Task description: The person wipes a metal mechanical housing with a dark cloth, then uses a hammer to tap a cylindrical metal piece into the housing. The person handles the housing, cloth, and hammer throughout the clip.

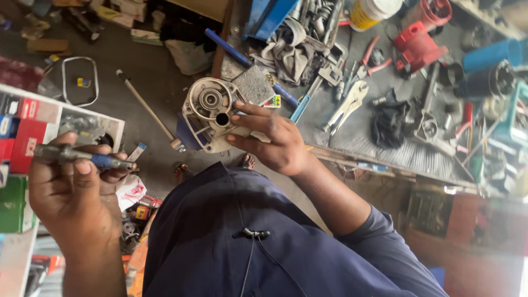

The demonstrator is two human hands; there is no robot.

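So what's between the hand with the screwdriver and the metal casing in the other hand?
In the head view, little: the screwdriver's tip, a small white-and-blue strip, and bare grey floor with a long stick lying behind, before the metal casing.

Pale grey metal gear housing (pixel 212 113); blue-handled screwdriver (pixel 82 156); navy blue shirt (pixel 220 242); red plastic motor cover (pixel 417 47); red-handled pliers (pixel 368 59); silver locking pliers (pixel 347 104); black rag (pixel 389 125); red and green boxes (pixel 22 137).

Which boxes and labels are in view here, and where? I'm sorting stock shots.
Red cartons: stacked at the left edge, rectangular.
Green box: below them, flat-sided.
Small sticker: on the grey metal housing held by the right hand, red, yellow and green.
White tub: top, with a yellow label band.
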